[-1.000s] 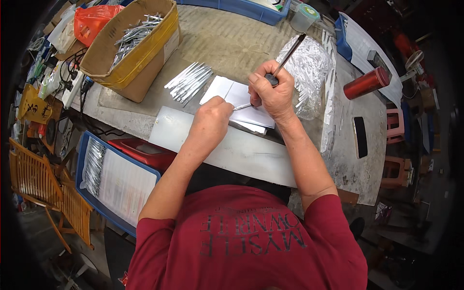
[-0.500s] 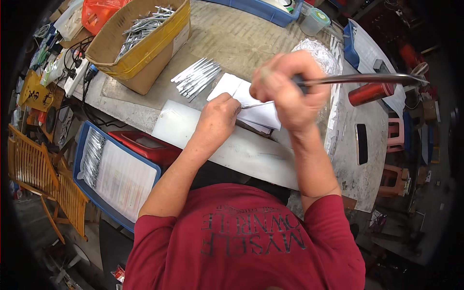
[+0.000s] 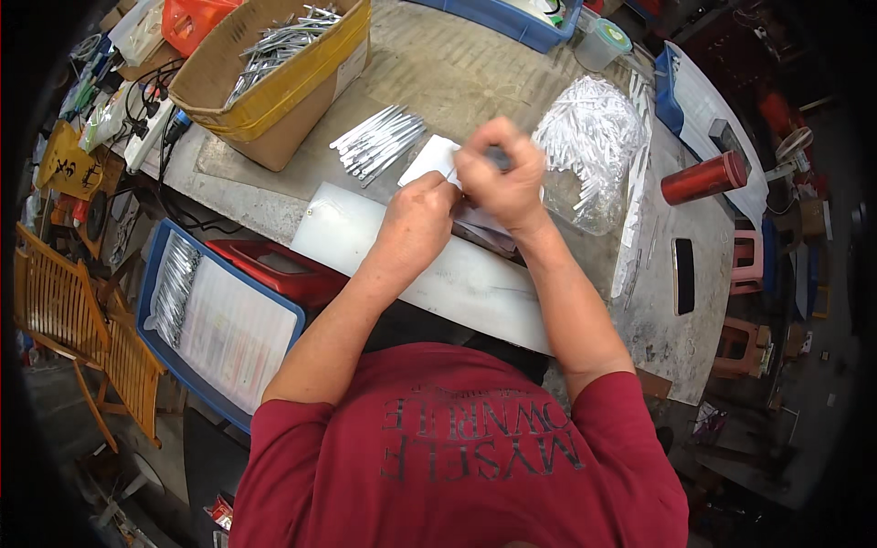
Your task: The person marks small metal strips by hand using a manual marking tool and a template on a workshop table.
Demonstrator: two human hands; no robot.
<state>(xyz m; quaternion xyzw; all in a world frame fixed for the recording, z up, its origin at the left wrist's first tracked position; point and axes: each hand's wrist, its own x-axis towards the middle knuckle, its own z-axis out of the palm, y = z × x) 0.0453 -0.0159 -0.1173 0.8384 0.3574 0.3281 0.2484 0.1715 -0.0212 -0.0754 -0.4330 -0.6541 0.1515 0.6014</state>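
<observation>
Over a small stack of white sheets, my left hand is closed in a pinch. A thin metal strip stuck out from its fingertips half a second ago; now my right hand mostly hides that spot. My right hand, blurred, is a fist just above and right of my left hand. It grips a long dark tool, of which only a dark bit shows in the fist; its kind cannot be told. To the left lies a fanned pile of slim silvery metal strips.
A cardboard box of metal strips stands at the far left. A heap of white paper slivers, a red flask and a phone lie to the right. A white board lines the near edge; a blue tray sits below left.
My right fist has moved left and down toward my left hand. The tool's long dark part, stretched out rightward before, no longer shows. My left hand has stayed nearly in place.
</observation>
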